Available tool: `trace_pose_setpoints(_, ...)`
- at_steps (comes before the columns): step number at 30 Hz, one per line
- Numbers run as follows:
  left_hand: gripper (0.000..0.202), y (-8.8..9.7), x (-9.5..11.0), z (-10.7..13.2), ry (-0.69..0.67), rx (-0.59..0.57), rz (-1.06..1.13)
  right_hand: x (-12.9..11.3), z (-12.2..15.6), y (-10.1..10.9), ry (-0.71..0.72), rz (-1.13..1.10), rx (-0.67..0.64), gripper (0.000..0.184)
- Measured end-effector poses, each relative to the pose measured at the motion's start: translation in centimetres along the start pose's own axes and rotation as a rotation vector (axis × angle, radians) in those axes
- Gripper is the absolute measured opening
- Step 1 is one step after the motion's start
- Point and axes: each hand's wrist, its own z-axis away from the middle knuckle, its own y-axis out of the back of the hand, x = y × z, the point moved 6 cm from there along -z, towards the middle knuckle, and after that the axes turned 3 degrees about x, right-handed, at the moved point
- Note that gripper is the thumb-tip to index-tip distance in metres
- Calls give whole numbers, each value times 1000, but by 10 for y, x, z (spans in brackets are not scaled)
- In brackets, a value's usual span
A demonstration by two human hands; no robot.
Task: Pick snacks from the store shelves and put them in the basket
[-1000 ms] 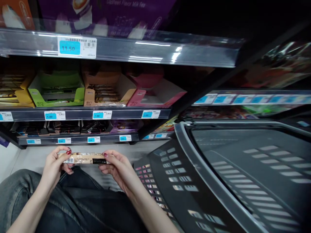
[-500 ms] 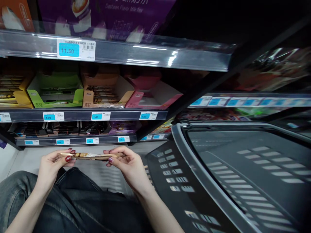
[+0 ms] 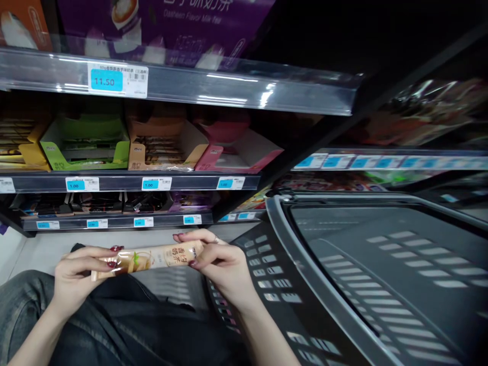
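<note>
A slim beige milk tea sachet (image 3: 158, 257) is stretched between my two hands, its printed face with a green leaf and brown lettering turned up toward me. My left hand (image 3: 78, 269) pinches one end between thumb and fingers. At the other end, my right hand (image 3: 221, 259) grips the sachet with the thumb on top. Ahead on the shelf, an orange-tan box (image 3: 163, 152) holds several similar sachets. Beside it stand a green box (image 3: 89, 161) with sachets in it and a pink box (image 3: 236, 162).
A dark grey shopping basket (image 3: 282, 244) stands close on my right, its rim near my right forearm. A clear-edged shelf (image 3: 183, 81) with a purple carton (image 3: 213, 35) juts out above. A lower shelf (image 3: 114, 221) carries dark packets.
The sachet has turned from edge-on to showing its printed face. My right hand has shifted a little right, and my left hand has rolled over with it.
</note>
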Motion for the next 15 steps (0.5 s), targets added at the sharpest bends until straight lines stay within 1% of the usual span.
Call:
trace_pose_setpoints(1, 12, 0, -2, 0, 48, 21, 7, 2, 0, 1, -21, -6, 20, 19)
trace_pose_setpoints(3, 9, -2, -9, 1, 209, 44, 38, 9, 1, 3, -99, -39, 69, 13)
trace_pose_setpoints(5, 14, -4, -20, 4, 398, 59, 99, 18, 3, 5, -219, -83, 114, 12)
trace_pose_setpoints(7, 18, -5, -28, 7, 534, 74, 169, 27, 5, 6, -339, -116, 145, 14)
trace_pose_setpoints(10, 18, -6, -37, 7, 635, 97, 241, 38, 5, 5, -468, -110, 183, 20)
trace_pose_setpoints(12, 19, -7, -42, 8, 697, 96, 281, 39, 3, -1, -516, -96, 200, 25)
trace_pose_setpoints(14, 21, -8, -44, 9, 740, 70, 303, 30, 5, -8, -540, -63, 210, 29)
trace_pose_setpoints(15, 22, -9, -44, 10, 751, 51, 305, 19, 10, -10, -541, -18, 219, 29)
